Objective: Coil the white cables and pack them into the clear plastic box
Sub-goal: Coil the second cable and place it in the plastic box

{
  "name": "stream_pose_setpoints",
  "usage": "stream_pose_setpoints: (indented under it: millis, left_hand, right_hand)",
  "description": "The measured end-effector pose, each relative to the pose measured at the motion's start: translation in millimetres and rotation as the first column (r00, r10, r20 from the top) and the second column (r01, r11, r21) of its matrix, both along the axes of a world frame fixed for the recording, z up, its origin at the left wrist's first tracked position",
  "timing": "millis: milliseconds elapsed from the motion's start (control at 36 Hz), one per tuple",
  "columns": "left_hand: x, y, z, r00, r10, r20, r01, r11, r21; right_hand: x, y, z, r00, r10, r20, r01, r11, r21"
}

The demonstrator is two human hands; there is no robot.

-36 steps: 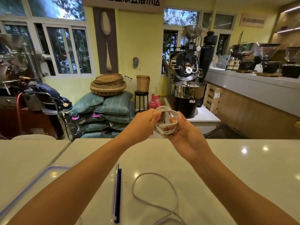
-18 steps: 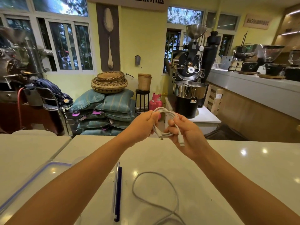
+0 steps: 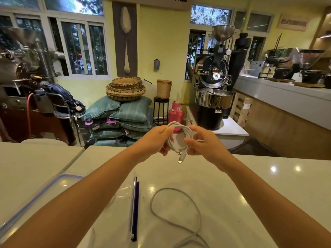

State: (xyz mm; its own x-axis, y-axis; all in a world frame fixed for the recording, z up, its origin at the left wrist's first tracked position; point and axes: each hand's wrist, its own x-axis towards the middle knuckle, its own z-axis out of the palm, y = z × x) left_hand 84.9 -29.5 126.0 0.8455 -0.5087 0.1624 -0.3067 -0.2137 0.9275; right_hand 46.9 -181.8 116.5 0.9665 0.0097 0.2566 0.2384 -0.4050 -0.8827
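A single wide-angle view is taken from head height, faced forward and slightly down across a white counter [image 3: 268, 185], with both forearms seen reaching away from the lens. The near counter is seen close up and cut off by the bottom edge, while windows [image 3: 78, 49] far left and a roaster [image 3: 215, 83] far right are seen well beyond it. Straight lines are bowed toward the frame edges; no second view is given for overlap.

Two bare, sleeveless forearms [image 3: 80, 203]

dark banner [image 3: 148, 0] lettering cut off, wall sign [image 3: 292, 22] characters unreadable
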Motion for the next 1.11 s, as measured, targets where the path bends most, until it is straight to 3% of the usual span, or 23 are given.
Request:
stream_pose_setpoints:
  millis: [222, 389, 583, 722, 833, 972, 1111]
  left_hand:
    - [10, 30, -8, 0.994, 0.012, -0.106, -0.006, 0.998, 0.061]
    - [17, 62, -11, 0.99, 0.132, -0.052, -0.125, 0.983, 0.134]
    - [23, 101, -21, 0.949, 0.31, 0.051, -0.313, 0.916, 0.253]
    - [25, 126, -39, 0.915, 0.39, 0.103, -0.396, 0.819, 0.416]
    - [27, 136, -60, 0.897, 0.413, 0.156, -0.418, 0.682, 0.6]
    - [30, 136, -86, 0.888, 0.419, 0.192, -0.404, 0.508, 0.761]
    - [28, 128, -102, 0.895, 0.418, 0.158, -0.35, 0.436, 0.829]
  right_hand:
    - [13, 20, -11, 0.995, 0.013, -0.096, -0.01, 0.999, 0.039]
    - [26, 55, -14, 0.993, 0.024, -0.119, -0.007, 0.991, 0.134]
    - [41, 100, -22, 0.985, 0.057, -0.163, -0.04, 0.994, 0.105]
    - [47, 126, -32, 0.955, 0.074, -0.288, -0.088, 0.995, -0.038]
    - [52, 144, -43, 0.918, 0.07, -0.39, -0.172, 0.957, -0.233]
    - [58, 166, -60, 0.899, -0.036, -0.437, -0.233, 0.804, -0.547]
    - [55, 180, -68, 0.929, -0.043, -0.368, -0.267, 0.612, -0.745]
